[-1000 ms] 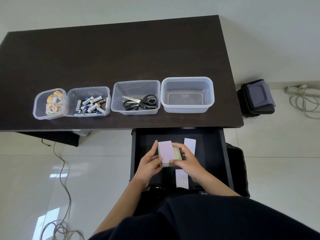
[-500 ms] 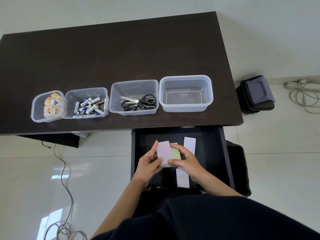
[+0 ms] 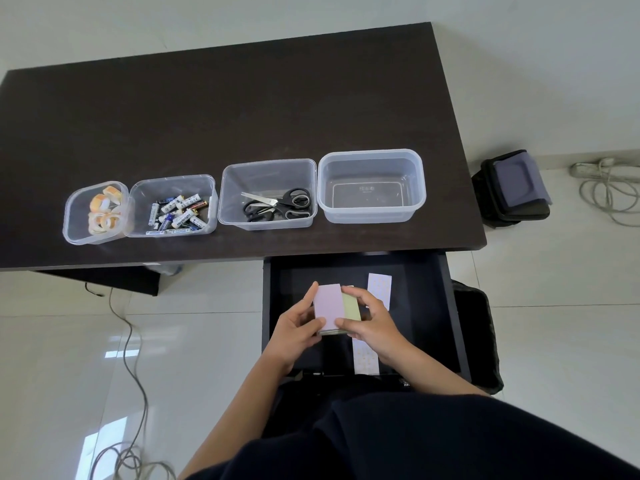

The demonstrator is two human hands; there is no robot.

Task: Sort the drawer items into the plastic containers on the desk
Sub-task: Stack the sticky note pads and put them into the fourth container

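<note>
Hands over the open drawer [image 3: 446, 306]: we hold a stack of sticky-note pads [image 3: 334, 308], pink pad on top, yellow-green one peeking out on its right side. Our left hand [image 3: 298, 329] has fingers [image 3: 309, 296] clamped on the stack's left edge, thumb on the near corner. Our right hand [image 3: 372, 322] has fingers closed on the right edge and near end of the same stack. Stack is raised above the drawer floor, not resting on it.

Two patterned paper strips are in the drawer: one [image 3: 379, 289] just right of the right hand, one [image 3: 365, 356] nearer us, partly under the right wrist.

On the dark table [image 3: 242, 109] we see four clear plastic containers in a row. Leftmost [image 3: 71, 216] holds tape rolls [image 3: 104, 211]. Next [image 3: 136, 202] holds batteries [image 3: 178, 213]. Third [image 3: 230, 188] holds scissors [image 3: 277, 206]. Rightmost container [image 3: 417, 188] has nothing in it and sits directly beyond the drawer.

Black bag [image 3: 512, 188] on the floor right of the table, white cable [image 3: 609, 188] beyond it. Grey cable [image 3: 133, 358] on the floor at left.
</note>
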